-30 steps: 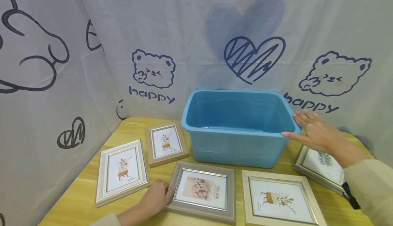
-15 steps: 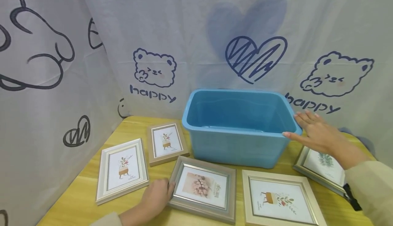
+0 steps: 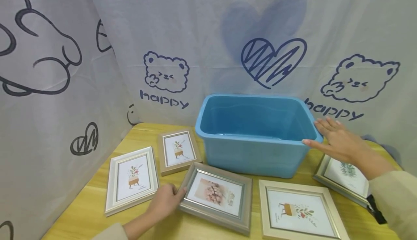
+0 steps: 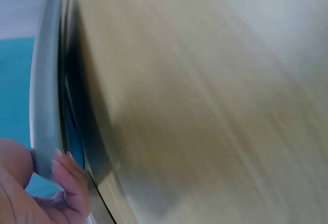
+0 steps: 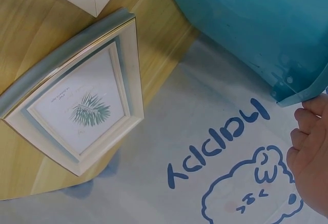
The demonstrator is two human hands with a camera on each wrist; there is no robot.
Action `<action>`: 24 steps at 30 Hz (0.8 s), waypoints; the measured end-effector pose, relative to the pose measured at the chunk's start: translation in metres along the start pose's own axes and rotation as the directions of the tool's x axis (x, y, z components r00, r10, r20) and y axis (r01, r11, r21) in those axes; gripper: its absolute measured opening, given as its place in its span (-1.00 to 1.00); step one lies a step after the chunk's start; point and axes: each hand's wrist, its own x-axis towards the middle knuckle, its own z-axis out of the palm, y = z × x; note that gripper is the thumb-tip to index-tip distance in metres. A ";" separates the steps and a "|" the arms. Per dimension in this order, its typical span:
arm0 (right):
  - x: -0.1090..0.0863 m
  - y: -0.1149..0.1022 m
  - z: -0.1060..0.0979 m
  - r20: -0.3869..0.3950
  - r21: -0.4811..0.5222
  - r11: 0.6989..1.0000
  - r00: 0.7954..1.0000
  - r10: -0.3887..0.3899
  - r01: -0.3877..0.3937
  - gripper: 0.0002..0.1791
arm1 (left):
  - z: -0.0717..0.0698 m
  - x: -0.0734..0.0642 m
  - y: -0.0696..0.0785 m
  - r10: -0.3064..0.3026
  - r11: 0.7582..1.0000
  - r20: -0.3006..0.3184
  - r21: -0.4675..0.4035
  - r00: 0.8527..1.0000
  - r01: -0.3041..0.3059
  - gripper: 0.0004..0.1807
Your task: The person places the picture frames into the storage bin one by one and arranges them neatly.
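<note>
My left hand (image 3: 165, 201) pinches the left edge of a grey-brown picture frame (image 3: 245, 203) with a pink flower print. In the left wrist view, the thumb lies on one face of that picture frame (image 4: 45, 80) and the fingertips (image 4: 66, 170) curl behind it. Its held side is raised above the table, over a shadow. A light blue plastic bin (image 3: 251, 156) stands behind it with no contents showing. My right hand (image 3: 340, 140) rests on the bin's right rim, fingers extended along it and thumb at the front corner. The right wrist view shows the fingers (image 5: 306, 121) at the rim.
A white picture frame (image 3: 110, 185) and a tan one (image 3: 161, 155) lie left of the bin. A cream frame (image 3: 264, 203) lies front right. Another frame with a leaf print (image 3: 348, 175) lies under my right forearm. A printed curtain (image 3: 208, 33) hangs behind the wooden table (image 3: 81, 211).
The left side of the grey-brown frame has risen and shifted slightly away from me, along with my left hand. My right hand stays on the bin rim. The view has turned slightly left.
</note>
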 end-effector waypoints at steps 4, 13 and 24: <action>0.000 0.000 0.001 -0.001 0.011 1.000 1.000 -0.005 0.005 0.02 | -0.005 0.004 -0.001 -0.058 0.997 0.033 -0.042 0.998 0.059 -0.43; -0.001 0.001 0.002 -0.019 0.013 1.000 1.000 -0.009 0.009 0.01 | -0.013 0.007 -0.004 -0.150 0.986 -0.001 -0.070 0.989 0.149 -0.39; 0.000 0.001 0.002 -0.025 -0.018 1.000 0.999 -0.022 0.022 0.00 | -0.030 0.011 -0.008 -0.053 0.995 -0.104 -0.084 0.993 0.044 -0.39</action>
